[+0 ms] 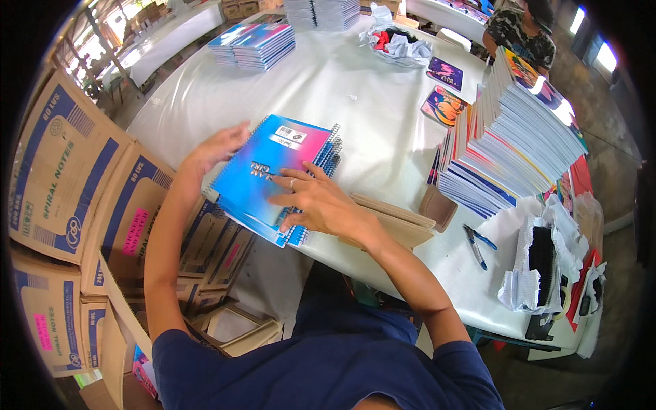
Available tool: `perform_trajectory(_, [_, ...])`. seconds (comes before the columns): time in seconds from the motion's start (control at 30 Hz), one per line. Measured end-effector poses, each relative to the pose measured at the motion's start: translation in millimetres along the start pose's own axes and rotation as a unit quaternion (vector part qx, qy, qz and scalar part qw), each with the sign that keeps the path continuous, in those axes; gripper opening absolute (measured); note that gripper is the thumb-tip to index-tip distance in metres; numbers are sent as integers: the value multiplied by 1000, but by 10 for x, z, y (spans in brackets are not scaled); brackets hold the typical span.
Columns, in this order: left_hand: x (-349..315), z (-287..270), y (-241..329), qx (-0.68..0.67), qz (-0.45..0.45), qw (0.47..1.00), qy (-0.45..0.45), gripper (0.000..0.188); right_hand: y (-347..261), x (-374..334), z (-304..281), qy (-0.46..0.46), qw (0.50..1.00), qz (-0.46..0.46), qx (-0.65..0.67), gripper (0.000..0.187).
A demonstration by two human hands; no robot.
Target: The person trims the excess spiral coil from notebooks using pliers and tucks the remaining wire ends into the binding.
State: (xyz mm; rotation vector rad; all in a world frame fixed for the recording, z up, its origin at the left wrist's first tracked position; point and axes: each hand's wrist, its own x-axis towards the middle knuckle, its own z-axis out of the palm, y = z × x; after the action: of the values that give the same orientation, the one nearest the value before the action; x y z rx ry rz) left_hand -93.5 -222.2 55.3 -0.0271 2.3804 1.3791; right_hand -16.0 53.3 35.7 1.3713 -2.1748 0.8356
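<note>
A stack of spiral notebooks (263,183) with blue-to-pink covers lies tilted at the near edge of the white-covered table (335,78). Metal coils show along both the left and right sides of the stack. My right hand (318,198), with a ring on one finger, lies spread over the top cover near its right side. At the far left edge of the stack is my left hand (222,145), fingers stretched out and slightly blurred. Whether its fingertips press on the coils, I cannot tell. A folded cardboard piece (389,220) stands beside my right forearm.
Tall leaning notebook stacks (506,147) fill the right side, near blue-handled pliers (478,242) and torn white wrapping (547,256). More notebooks (254,46) sit at the far side. Cardboard boxes (75,178) are piled at left. Another person (523,34) is at far right.
</note>
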Motion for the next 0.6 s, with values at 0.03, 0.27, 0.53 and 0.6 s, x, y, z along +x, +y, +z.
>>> perform_trajectory(0.03, [8, 33, -84, -54, 22, 998, -37, 69, 51, -66, 35, -18, 999, -10, 36, 28])
perform_trajectory(0.27, [-19, 180, -196, -185, 47, 977, -99, 56, 922, 425, -29, -103, 946, 288, -103, 42])
perform_trajectory(0.53, [-42, 261, -315, -203, 83, 973, -72, 65, 691, 59, -337, -150, 966, 175, -116, 63])
perform_trajectory(0.6, [-83, 201, -395, -229, 112, 964, -73, 71, 337, -132, -777, -219, 952, 214, -14, 68])
